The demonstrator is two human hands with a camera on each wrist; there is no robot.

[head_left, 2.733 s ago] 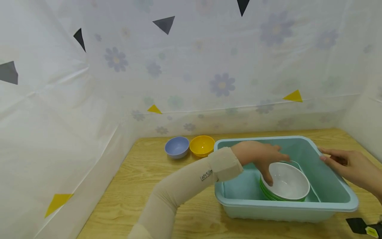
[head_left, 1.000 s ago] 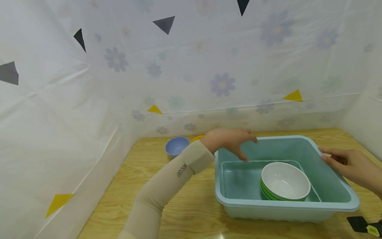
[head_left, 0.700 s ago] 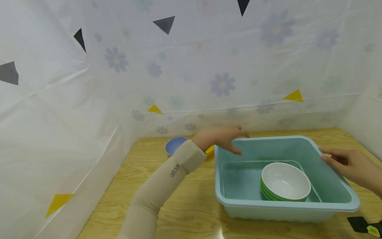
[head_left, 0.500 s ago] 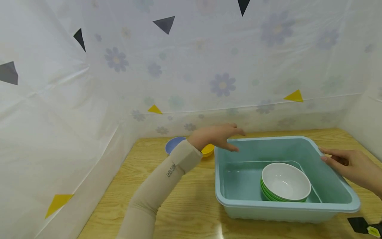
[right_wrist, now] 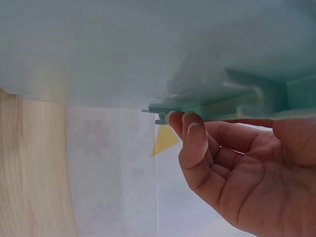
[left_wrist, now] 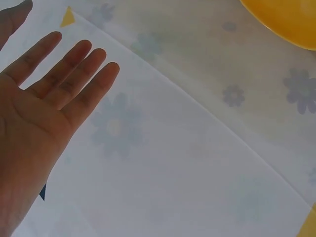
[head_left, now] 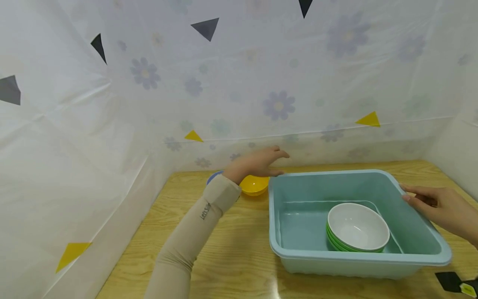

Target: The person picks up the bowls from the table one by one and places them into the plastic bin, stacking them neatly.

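Head view. Left hand [head_left: 257, 164] is stretched out flat, palm down, fingers straight and slack, holding nothing. It hovers over the yellow bowl [head_left: 254, 185], which sits on the wooden table [head_left: 231, 249] just left of the teal tub [head_left: 358, 259]. The forearm, in a beige sleeve [head_left: 194, 232], runs up from the lower edge toward the back wall. Small dark lettering on the sleeve near the wrist; too small to read with certainty. A blue bowl [head_left: 212, 177] is mostly hidden behind the wrist. Right hand [head_left: 438, 209] is at the tub's right rim, fingers curled onto the edge. Inside the tub: a white bowl [head_left: 358, 227] nested on a green bowl stack [head_left: 334, 241], right of centre on the tub floor. A black tag with a yellow-green label [head_left: 453, 283] lies at the table's lower right; any writing is unreadable. Floral plastic sheet [head_left: 239, 83] with triangle marks backs the scene.

Left wrist view. Left hand [left_wrist: 39, 113] shows an open palm, fingers extended and close together, nothing in it. The yellow bowl [left_wrist: 284, 19] appears at the upper right corner, apart from the fingers.

Right wrist view. Right hand [right_wrist: 237, 163] grips the teal tub [right_wrist: 148, 49] by its rim: fingertips [right_wrist: 195, 131] curl up under the lip, thumb side hidden behind it.
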